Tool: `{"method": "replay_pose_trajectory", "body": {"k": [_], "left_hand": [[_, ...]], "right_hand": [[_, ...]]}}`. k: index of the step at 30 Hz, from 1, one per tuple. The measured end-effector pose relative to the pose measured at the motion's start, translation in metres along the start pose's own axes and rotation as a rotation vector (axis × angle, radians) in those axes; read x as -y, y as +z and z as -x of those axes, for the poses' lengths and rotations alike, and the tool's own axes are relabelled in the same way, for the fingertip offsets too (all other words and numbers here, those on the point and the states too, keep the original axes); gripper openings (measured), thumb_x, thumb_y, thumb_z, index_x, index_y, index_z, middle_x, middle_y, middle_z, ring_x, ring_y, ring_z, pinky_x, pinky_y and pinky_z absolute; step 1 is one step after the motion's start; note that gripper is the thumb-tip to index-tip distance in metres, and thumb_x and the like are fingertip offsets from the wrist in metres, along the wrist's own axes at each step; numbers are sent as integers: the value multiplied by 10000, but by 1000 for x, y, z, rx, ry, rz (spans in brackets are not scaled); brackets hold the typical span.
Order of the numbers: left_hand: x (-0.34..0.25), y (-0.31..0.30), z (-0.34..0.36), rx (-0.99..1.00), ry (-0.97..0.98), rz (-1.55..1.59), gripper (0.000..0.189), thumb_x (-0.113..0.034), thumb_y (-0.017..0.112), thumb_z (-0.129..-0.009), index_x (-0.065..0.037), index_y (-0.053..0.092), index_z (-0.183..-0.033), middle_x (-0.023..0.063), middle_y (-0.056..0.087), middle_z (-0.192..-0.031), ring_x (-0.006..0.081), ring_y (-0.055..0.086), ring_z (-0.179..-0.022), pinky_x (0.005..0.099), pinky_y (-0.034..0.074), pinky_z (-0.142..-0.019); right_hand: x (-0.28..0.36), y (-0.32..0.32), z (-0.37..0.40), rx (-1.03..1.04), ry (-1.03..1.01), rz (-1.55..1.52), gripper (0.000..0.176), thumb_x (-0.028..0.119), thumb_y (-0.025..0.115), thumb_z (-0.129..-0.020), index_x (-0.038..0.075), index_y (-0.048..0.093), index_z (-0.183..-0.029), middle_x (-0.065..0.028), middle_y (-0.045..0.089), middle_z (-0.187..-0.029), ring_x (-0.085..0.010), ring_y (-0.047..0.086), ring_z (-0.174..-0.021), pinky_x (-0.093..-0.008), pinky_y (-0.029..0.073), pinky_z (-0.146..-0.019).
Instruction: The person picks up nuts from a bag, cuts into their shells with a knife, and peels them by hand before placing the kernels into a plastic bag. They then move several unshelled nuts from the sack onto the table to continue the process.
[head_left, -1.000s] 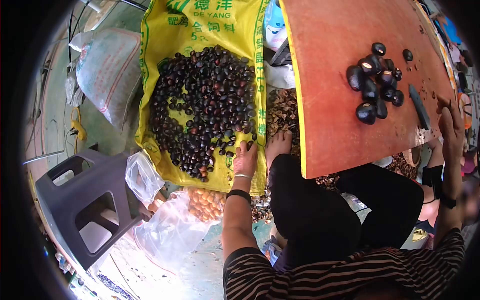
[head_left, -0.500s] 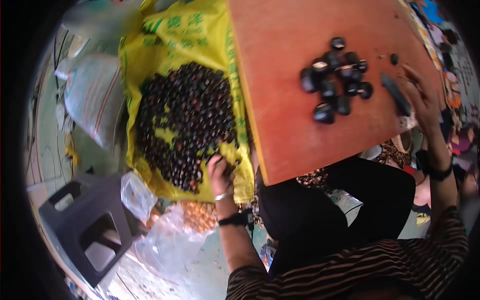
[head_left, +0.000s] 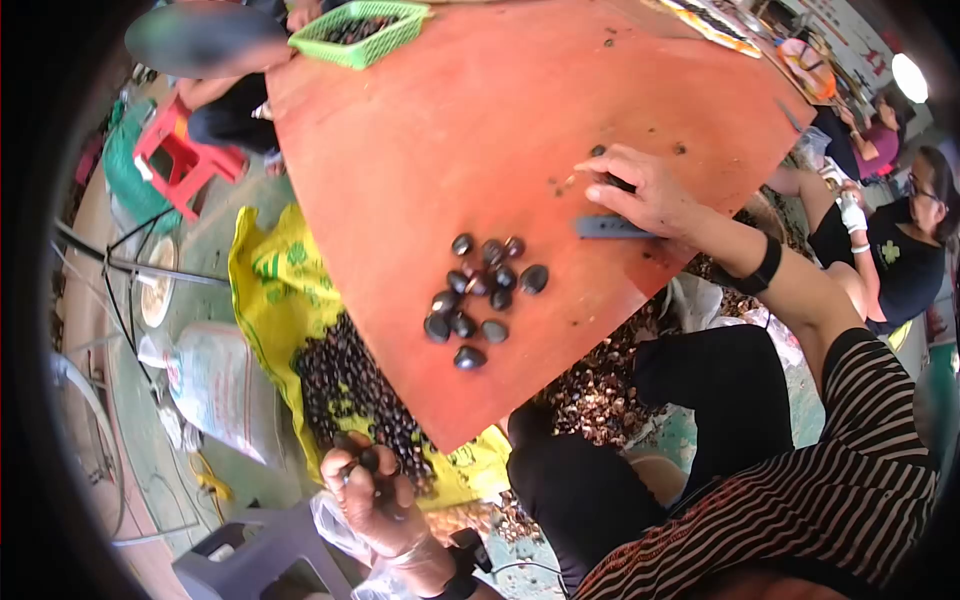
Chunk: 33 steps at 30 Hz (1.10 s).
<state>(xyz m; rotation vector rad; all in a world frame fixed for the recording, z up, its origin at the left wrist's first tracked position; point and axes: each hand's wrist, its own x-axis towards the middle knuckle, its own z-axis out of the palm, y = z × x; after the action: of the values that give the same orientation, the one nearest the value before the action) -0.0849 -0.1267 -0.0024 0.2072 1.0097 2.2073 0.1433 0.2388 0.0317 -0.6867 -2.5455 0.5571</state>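
Note:
My left hand (head_left: pixel 375 500) is turned palm up beside the table's near corner, its fingers curled around several dark chestnuts (head_left: pixel 368 460). Below and behind it a yellow sack (head_left: pixel 285 270) lies spread, covered with more loose chestnuts (head_left: pixel 350 380). My right hand (head_left: pixel 640 190) rests on the orange-red tabletop (head_left: pixel 400 170), fingers stretched forward and slightly bent. Just beneath it lies a grey-blue, flat tool (head_left: pixel 605 227) like a knife, partly hidden by the wrist. One small dark piece (head_left: pixel 598 151) sits near the fingertips. Between my hands, a loose group of chestnuts (head_left: pixel 478 285) is on the table.
A green basket (head_left: pixel 375 35) of dark nuts stands at the far table edge, near another person. Shell scraps (head_left: pixel 600 395) cover the floor under the table. A grey stool (head_left: pixel 265 550), a white sack (head_left: pixel 225 385) and a red stool (head_left: pixel 180 155) are left. A person in gloves (head_left: pixel 895 235) sits right.
My left hand has lifted from the sack with chestnuts in it. My right hand has moved inward over the table, above the grey tool. The view has turned, showing more tabletop.

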Motion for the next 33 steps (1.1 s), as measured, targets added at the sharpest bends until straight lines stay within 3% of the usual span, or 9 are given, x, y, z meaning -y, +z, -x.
{"method": "replay_pose_trajectory", "body": {"k": [3,5,7,9,17,23,28,30,33], "left_hand": [[0,79,-27,182,163,-741,177,47,596,-784,-29,585,-943,69,536,-988,125,494,-687,176,358,-431],[22,95,-59,412,663,-1133,193,84,621,-734,0,611,-907,79,548,-927,155,530,-713,240,436,-625],[35,111,-73,466,650,-1238,177,43,640,-743,-10,626,-911,117,565,-912,213,574,-721,285,474,-651],[46,116,-87,513,583,-1471,175,1,660,-754,-36,643,-925,145,579,-917,273,612,-763,324,498,-684],[55,112,-105,619,649,-1615,311,-138,676,-767,-49,616,-1058,149,609,-960,324,599,-849,383,497,-719],[54,111,-105,620,695,-1623,400,-277,706,-770,-58,606,-1089,168,566,-1081,336,604,-921,403,513,-770],[49,103,-104,581,714,-1625,543,-462,693,-757,-60,603,-1111,158,552,-1088,348,590,-926,408,509,-771],[45,98,-108,590,853,-1688,640,-583,614,-774,-65,592,-1149,174,521,-1122,361,556,-957,415,484,-804],[46,95,-122,520,838,-1562,719,-656,519,-799,-63,560,-1203,202,475,-1171,370,502,-1025,431,436,-866]], "right_hand": [[-42,-11,-15,-174,112,166,302,232,624,-827,71,629,-1082,-111,578,-888,-274,578,-840,-375,460,-741],[-67,-13,-24,-167,102,199,291,245,614,-832,77,628,-1069,-113,582,-925,-282,579,-872,-380,456,-771],[-74,-4,-27,91,104,114,272,240,625,-822,77,627,-1040,-111,581,-941,-281,579,-891,-382,452,-791],[-68,12,-29,54,33,27,255,226,644,-806,70,624,-1006,-108,582,-934,-277,581,-889,-382,452,-790],[8,41,-46,339,-181,-238,248,180,667,-770,70,609,-985,-103,586,-931,-284,575,-904,-403,446,-804],[15,53,-47,198,-429,-142,233,108,645,-783,47,600,-1003,-79,575,-875,-280,547,-859,-392,440,-788],[14,58,-52,177,-410,-115,278,147,647,-791,39,604,-1044,-91,570,-887,-287,544,-867,-400,437,-789],[15,61,-55,169,-412,-95,296,162,647,-796,39,604,-1061,-98,568,-890,-291,545,-866,-401,436,-787],[17,64,-58,149,-414,-87,318,209,640,-813,40,604,-1080,-117,562,-888,-298,544,-872,-401,438,-779]]}}
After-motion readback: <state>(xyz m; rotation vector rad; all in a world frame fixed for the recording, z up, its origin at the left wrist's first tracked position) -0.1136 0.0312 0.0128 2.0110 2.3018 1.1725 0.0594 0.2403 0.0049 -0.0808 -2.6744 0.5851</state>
